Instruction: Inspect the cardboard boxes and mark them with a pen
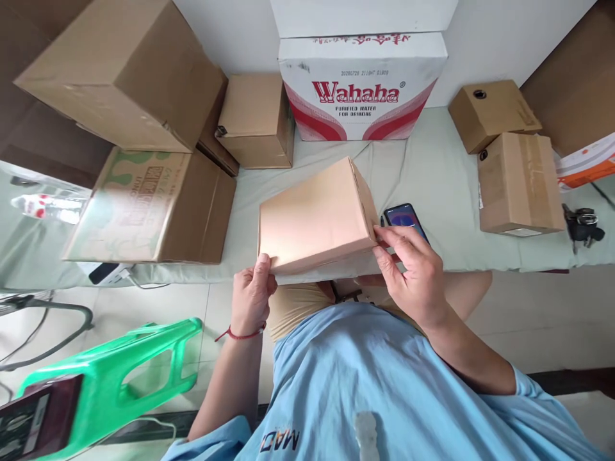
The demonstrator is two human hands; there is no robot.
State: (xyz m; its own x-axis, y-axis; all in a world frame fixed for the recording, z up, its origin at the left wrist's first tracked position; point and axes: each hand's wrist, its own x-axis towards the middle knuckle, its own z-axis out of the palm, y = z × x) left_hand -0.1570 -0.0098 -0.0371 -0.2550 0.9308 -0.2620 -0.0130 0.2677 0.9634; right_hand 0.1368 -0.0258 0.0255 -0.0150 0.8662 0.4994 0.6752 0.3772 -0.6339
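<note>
A plain brown cardboard box [310,214] is tilted at the front of the cloth-covered table [432,166], between my two hands. My left hand [253,291] grips its near left corner, thumb on top and the other fingers curled beneath. At the near right corner, my right hand [413,266] pinches the edge between thumb and fingers. The box's top face is smooth and closed; its underside is hidden. Just behind my right hand lies a phone [403,216] with its screen lit, partly covered by the fingers.
Large cartons [144,205] are stacked at the left, with a smaller box [254,118] beside them. A white Wahaha water carton [360,89] stands against the wall. Two small boxes [521,182] and keys [583,224] are at the right. A green plastic stool [115,378] stands at lower left.
</note>
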